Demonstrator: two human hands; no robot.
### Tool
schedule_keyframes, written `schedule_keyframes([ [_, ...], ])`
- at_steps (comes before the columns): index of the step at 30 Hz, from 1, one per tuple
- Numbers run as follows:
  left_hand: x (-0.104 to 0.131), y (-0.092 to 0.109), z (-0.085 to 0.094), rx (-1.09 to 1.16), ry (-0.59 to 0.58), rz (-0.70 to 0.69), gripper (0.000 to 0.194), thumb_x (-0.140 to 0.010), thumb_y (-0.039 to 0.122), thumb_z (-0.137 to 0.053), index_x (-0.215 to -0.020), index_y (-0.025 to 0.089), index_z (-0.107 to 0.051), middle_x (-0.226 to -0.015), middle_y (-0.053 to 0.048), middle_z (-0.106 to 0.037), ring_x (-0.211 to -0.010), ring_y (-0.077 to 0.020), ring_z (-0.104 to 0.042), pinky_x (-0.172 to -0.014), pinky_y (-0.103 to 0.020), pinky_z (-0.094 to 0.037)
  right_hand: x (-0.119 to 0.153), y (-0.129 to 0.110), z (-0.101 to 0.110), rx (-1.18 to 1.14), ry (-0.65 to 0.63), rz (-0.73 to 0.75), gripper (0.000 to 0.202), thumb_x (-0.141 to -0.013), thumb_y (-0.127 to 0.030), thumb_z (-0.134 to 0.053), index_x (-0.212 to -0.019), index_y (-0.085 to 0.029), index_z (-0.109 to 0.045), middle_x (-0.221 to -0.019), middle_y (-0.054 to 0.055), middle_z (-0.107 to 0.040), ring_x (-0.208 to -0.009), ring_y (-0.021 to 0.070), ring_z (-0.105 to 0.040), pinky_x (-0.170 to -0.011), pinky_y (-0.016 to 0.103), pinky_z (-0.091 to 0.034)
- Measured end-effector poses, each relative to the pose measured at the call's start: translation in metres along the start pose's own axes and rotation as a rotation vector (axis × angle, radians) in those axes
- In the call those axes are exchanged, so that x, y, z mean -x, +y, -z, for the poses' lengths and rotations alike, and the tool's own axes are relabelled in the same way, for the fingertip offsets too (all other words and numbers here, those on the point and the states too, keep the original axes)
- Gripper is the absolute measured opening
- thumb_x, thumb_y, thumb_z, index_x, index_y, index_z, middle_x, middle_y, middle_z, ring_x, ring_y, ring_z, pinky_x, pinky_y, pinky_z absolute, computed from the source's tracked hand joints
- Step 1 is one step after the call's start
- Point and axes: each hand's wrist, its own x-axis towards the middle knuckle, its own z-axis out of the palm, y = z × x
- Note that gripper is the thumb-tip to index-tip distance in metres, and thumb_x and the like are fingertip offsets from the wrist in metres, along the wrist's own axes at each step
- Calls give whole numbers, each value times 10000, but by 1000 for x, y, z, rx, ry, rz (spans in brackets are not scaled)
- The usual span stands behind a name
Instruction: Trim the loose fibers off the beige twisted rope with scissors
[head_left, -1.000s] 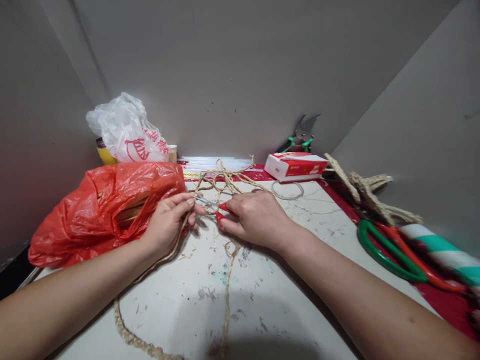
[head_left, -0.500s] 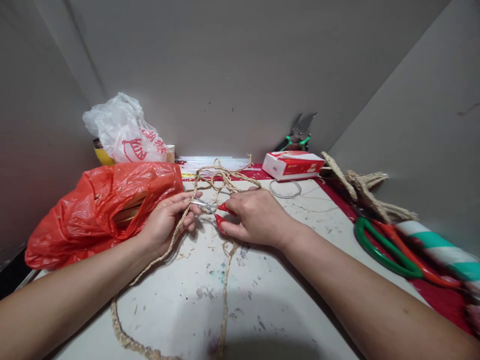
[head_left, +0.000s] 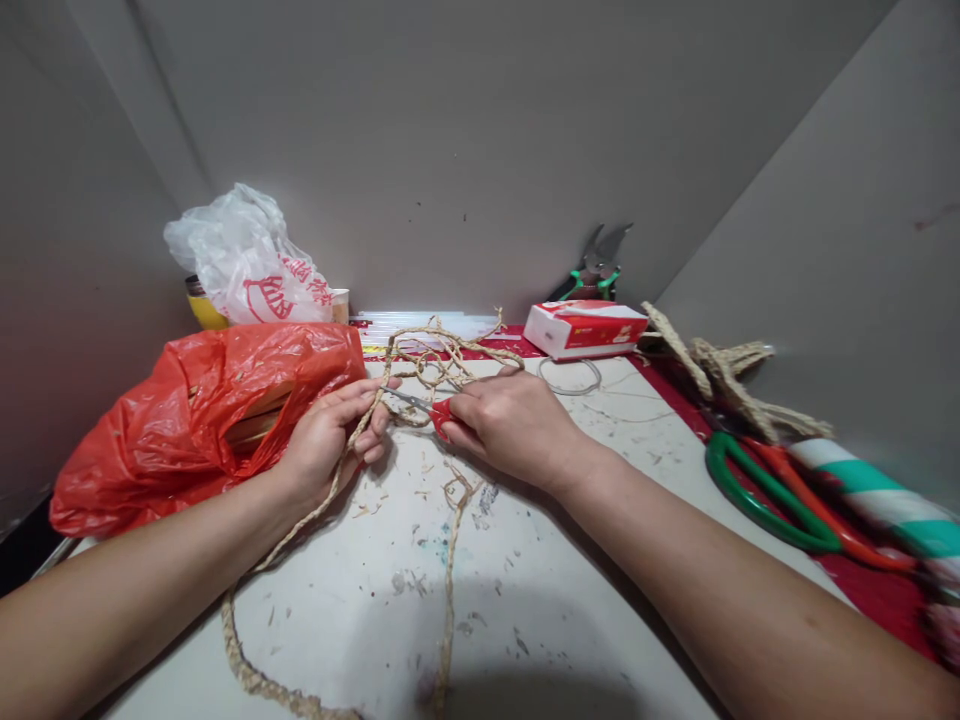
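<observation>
At the surface's [head_left: 390,600] left edge a red plastic bag [head_left: 180,420] bulges around pale sticks [head_left: 259,420], with a crumpled white bag [head_left: 244,255] behind it toward the far left corner. The left hand [head_left: 334,430] pinches a braided cord [head_left: 389,360], which drops over the wrist side toward the near edge and loops loosely near the middle of the far edge. Small scissors [head_left: 441,415] point left, tips against the cord; whether they bite into it I cannot tell. The right hand [head_left: 514,420] is closed around their red handles. Beyond it lie a wire ring [head_left: 570,390] and a red-and-white pack [head_left: 585,330]; green-and-orange handles [head_left: 780,500] rest along the right edge.
</observation>
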Motion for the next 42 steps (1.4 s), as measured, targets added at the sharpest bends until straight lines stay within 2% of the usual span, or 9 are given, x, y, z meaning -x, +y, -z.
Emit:
schedule_keyframes([
  [8,1,-1,-1,-29,-10,1,205,-823,169,-540,-1012,105,-585,-523,28,-494,-388,-60,-315,-407,-200,-300,3,1,-7,-197,228,-66,290,-807,-347,-516,-575,-176,-553,-560,0,-563,-529,115,-439,-565,270,-279],
  [12,3,-3,-3,-76,-18,30,238,-803,165,-543,-1032,114,-581,-516,23,-523,-388,-75,-350,-414,-211,-318,0,-2,-6,-599,405,-268,301,-787,-326,-541,-527,-190,-476,-550,-12,-481,-546,108,-396,-558,255,-317],
  [15,5,-6,-5,-157,-45,58,198,-798,183,-561,-988,134,-587,-525,13,-564,-386,-75,-380,-416,-204,-309,-6,-7,-5,-1012,495,-441,250,-776,-377,-591,-621,-183,-570,-627,-3,-530,-592,115,-443,-567,254,-356],
  [18,9,-9,-7,-266,-115,82,223,-804,228,-588,-1010,146,-600,-533,3,-599,-387,-66,-393,-425,-193,-303,-11,-13,-4,-1381,449,-571,228,-732,-406,-651,-700,-183,-622,-626,-24,-533,-541,94,-429,-516,241,-341],
  [22,14,-12,-8,-415,-225,169,331,-794,316,-632,-1082,155,-598,-556,-13,-636,-382,-67,-424,-419,-189,-302,-13,-22,-2,-1600,318,-618,331,-689,-425,-697,-549,-172,-535,-499,-52,-460,-474,71,-379,-471,226,-316],
  [27,16,-13,-11,-374,-216,177,280,-729,339,-714,-910,143,-629,-732,-68,-699,-613,-126,-613,-631,-248,-446,-12,-34,3,-1736,224,-644,328,-633,-435,-740,-579,-168,-557,-467,-61,-471,-424,65,-385,-398,204,-318],
  [32,17,-13,-15,-274,-193,180,217,-760,324,-696,-816,138,-599,-803,-86,-707,-714,-140,-651,-710,-262,-460,-12,-41,3,-1734,238,-649,305,-629,-428,-747,-608,-163,-597,-459,-65,-474,-397,63,-381,-363,202,-322],
  [37,19,-15,-21,-153,-170,210,246,-743,315,-712,-781,150,-534,-801,-89,-715,-686,-159,-667,-682,-290,-492,-12,-44,3,-1631,288,-659,291,-633,-422,-743,-601,-163,-613,-529,-37,-540,-421,60,-394,-382,206,-305],
  [42,20,-12,-22,-193,-169,136,201,-769,265,-683,-756,167,-509,-563,-6,-649,-475,-107,-581,-521,-223,-459,-13,-41,-1,-1598,379,-662,307,-630,-389,-748,-533,-169,-557,-481,-65,-448,-449,54,-337,-420,214,-266],
])
